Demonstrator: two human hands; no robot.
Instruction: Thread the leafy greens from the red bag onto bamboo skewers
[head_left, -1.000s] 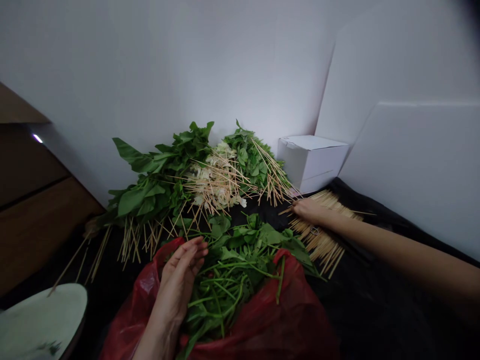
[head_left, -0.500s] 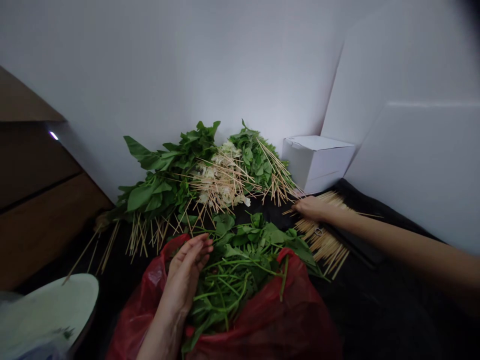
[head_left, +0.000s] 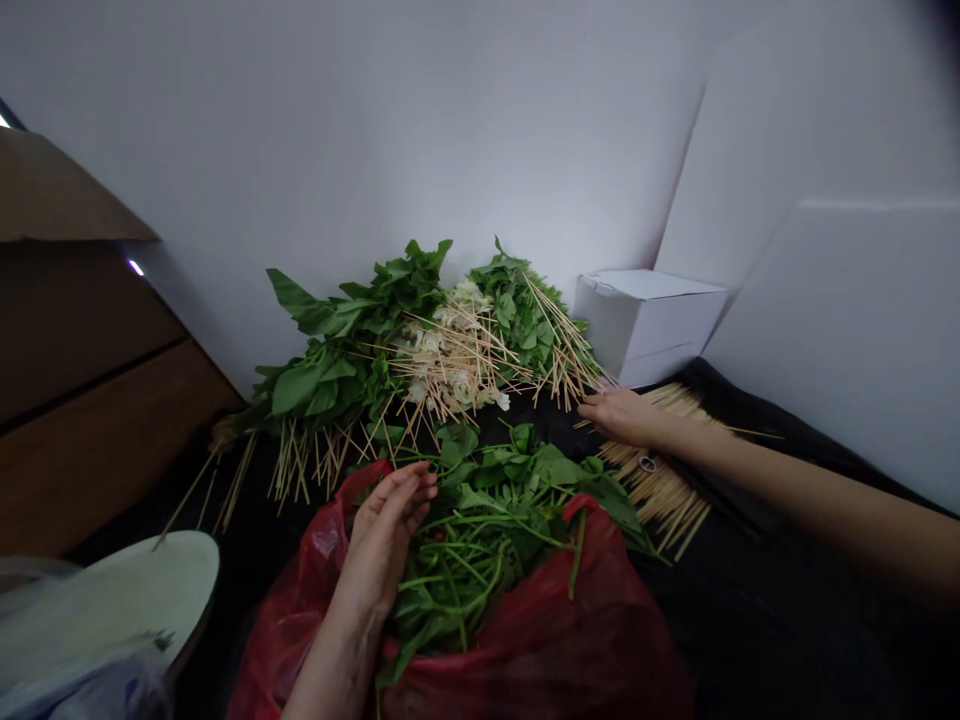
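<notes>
My left hand (head_left: 391,510) hovers over the left side of a red plastic bag (head_left: 600,610), its fingers loosely bent and nothing visible in them. Loose leafy greens (head_left: 457,570) with long stems fill the bag's mouth, close to those fingertips. Farther right, my right hand (head_left: 619,415) reaches across a pile of wooden skewers (head_left: 675,505). Its fingertips are pinched together at the pile's far left end; whether a skewer is between them is hidden. A small metal ring (head_left: 647,463) shows on the skewers below my right wrist.
Skewered greens (head_left: 322,380), pale leafy pieces on skewers (head_left: 450,350) and more skewered greens (head_left: 525,310) are heaped against the white wall. A white box (head_left: 660,320) stands right of them. A pale basin (head_left: 150,590) sits front left, with clear plastic (head_left: 105,690) before it.
The view has turned slightly left, so the scene sits farther right. Relative to the skewers, my right hand has edged left. My left hand keeps nearly the same pose over the bag.
</notes>
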